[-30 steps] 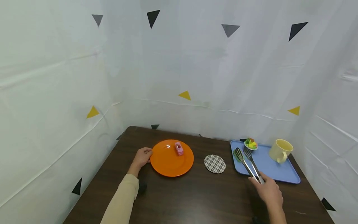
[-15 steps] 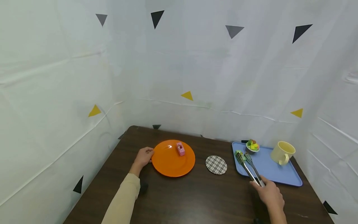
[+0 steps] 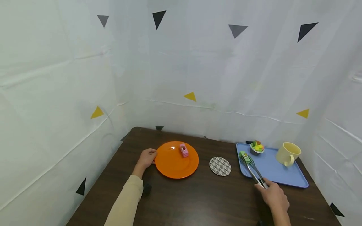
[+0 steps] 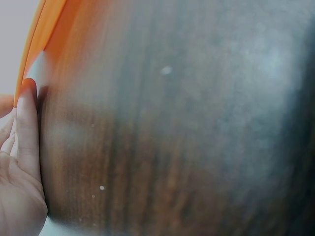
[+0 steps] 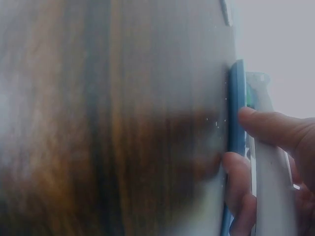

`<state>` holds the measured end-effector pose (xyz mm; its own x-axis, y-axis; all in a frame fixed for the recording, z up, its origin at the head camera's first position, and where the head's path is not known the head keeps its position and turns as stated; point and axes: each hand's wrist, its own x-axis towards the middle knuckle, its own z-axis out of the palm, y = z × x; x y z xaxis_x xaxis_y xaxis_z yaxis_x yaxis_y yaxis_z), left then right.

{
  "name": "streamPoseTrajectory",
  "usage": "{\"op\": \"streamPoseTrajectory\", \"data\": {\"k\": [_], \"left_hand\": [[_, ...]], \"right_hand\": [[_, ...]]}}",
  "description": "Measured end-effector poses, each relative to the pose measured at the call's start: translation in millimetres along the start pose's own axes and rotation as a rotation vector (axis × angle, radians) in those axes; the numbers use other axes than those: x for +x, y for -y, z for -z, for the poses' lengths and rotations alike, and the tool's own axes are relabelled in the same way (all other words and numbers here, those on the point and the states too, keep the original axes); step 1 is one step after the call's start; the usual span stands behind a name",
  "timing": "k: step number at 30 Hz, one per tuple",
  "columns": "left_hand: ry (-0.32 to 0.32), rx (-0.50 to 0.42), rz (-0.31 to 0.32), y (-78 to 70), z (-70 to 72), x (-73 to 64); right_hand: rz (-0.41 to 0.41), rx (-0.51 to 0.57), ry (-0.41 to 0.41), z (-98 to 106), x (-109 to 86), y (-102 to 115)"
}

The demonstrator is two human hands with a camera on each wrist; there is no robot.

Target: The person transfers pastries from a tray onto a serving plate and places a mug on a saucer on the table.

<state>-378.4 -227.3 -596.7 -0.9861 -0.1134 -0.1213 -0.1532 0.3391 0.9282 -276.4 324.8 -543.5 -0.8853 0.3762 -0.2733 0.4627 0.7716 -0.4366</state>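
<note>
My left hand (image 3: 147,158) pinches the left rim of an orange plate (image 3: 170,168); in the left wrist view fingers (image 4: 28,132) lie along the plate's underside. On the plate sits a small pink toy cake piece (image 3: 184,150) with a red dot on top. My right hand (image 3: 273,195) grips metal tongs (image 3: 252,173) by the handles, close over the near edge of a blue tray (image 3: 294,176). The tong tips stand on either side of a small green block (image 3: 242,154) at the tray's left end, partly covering it.
A small cup of toy vegetables (image 3: 257,147) stands at the tray's back, and a yellow mug (image 3: 288,153) at its right. A checked round coaster (image 3: 220,166) lies between plate and tray. White curtains (image 3: 181,62) enclose the dark wooden table (image 3: 195,201).
The tong tips have come down to the green block and drawn closer together around it. My left hand stays at the plate's rim. The head view has shifted slightly.
</note>
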Motion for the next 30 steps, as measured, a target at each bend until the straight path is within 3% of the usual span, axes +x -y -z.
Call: {"op": "streamPoseTrajectory", "data": {"k": [10,17,21,30], "left_hand": [[-0.013,-0.04,-0.011,2.6,1.3,-2.4],[0.001,-0.04,-0.014,3.1,-1.6,1.3],[0.001,-0.022,-0.014,2.9,-3.5,2.7],[-0.007,-0.029,0.011,3.1,-2.3,-0.2]], "right_hand": [[-0.019,0.037,-0.056,-0.8,0.5,5.0],[-0.01,0.073,-0.001,0.6,-1.3,-5.0],[-0.038,0.098,-0.014,1.4,0.0,-5.2],[-0.014,0.125,-0.017,0.2,-3.4,-6.2]]}}
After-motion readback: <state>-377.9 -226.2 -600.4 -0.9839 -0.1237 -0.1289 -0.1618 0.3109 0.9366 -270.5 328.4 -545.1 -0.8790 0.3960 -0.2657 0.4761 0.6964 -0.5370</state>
